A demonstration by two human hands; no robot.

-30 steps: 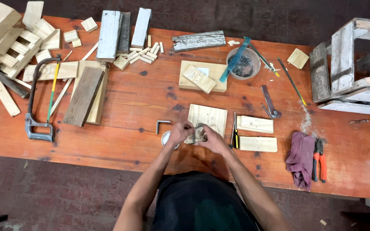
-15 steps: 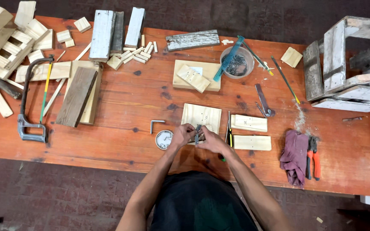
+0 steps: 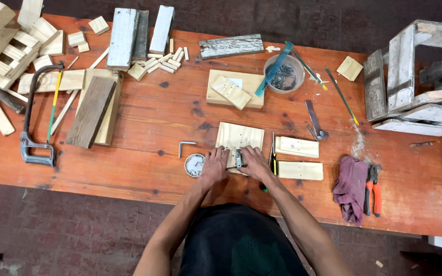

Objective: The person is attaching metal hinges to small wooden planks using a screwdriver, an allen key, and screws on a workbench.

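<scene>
While palms down, hands (image 3: pixel 235 162) on board (image 3: pixel 241 137).

A reddish-orange wooden workbench (image 3: pixel 144 168), its grain flecked with dark knots, carries a pale yellow pine panel (image 3: pixel 240 138) speckled with small dark holes, and a small silver-grey metal bracket (image 3: pixel 238 158) at its near edge. Just beside it lies a round white-faced dial (image 3: pixel 194 165) rimmed in grey. Two cream-coloured wooden strips (image 3: pixel 297 158) show faint dark marks. A crumpled mauve cloth (image 3: pixel 350 186) lies next to red-handled pliers (image 3: pixel 372 190). A grey steel hacksaw (image 3: pixel 37 122) frames a yellow-and-green stick (image 3: pixel 53 107). Weathered boards (image 3: pixel 124 30) are whitewashed with grey streaks; a long teal bar (image 3: pixel 274 69) crosses a clear bowl of dark screws (image 3: pixel 284 74).
</scene>
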